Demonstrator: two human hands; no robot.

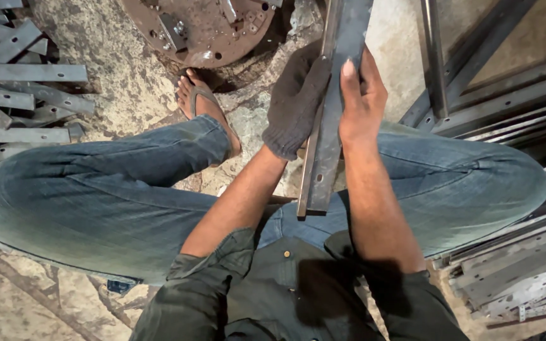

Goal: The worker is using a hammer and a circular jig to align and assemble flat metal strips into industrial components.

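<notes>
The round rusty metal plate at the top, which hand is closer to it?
Left. The left hand, in a dark knit glove, grips the long grey steel bar just below the round rusty metal plate. The bare right hand holds the bar's far side.

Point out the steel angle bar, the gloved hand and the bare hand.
steel angle bar (pixel 323 158): head view, on its flat face below both hands.
gloved left hand (pixel 295 101): head view, back of the glove.
bare right hand (pixel 361 104): head view, back of the hand.
</notes>
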